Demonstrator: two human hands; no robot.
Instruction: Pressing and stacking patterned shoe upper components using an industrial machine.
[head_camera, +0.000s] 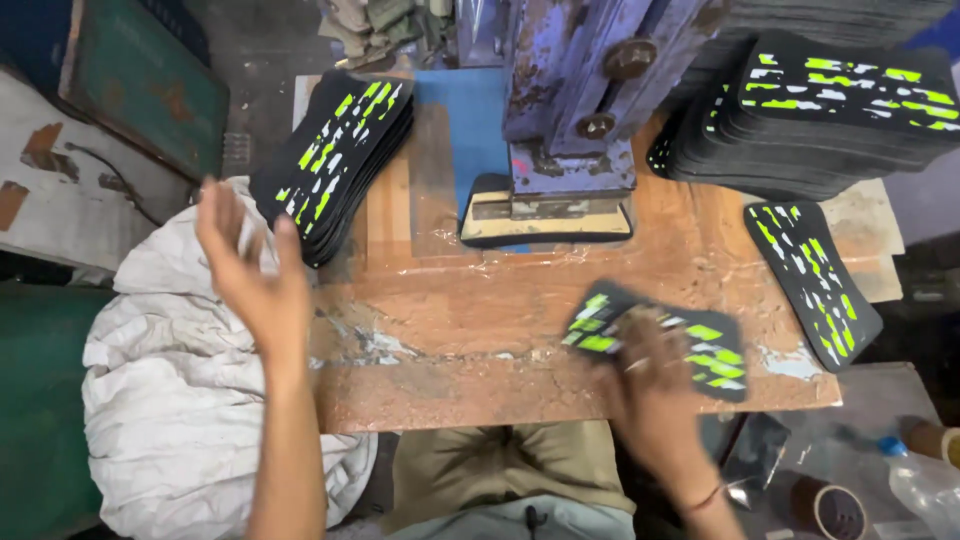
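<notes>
Near the tabletop's (560, 385) front edge, the right hand (655, 395) has its fingers clamped on a black sheet with green marks (690, 350), long axis running left to right. Far left, the left hand (250, 270) hangs empty, fingers apart, beside a stack of sheets (335, 160).

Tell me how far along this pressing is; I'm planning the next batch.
Seemingly done: a small stack left of the press. In hand: the right hand grips one black green-marked piece; the left hand is raised, empty. Seemingly left: the tall stack and a single piece on the right.
</notes>
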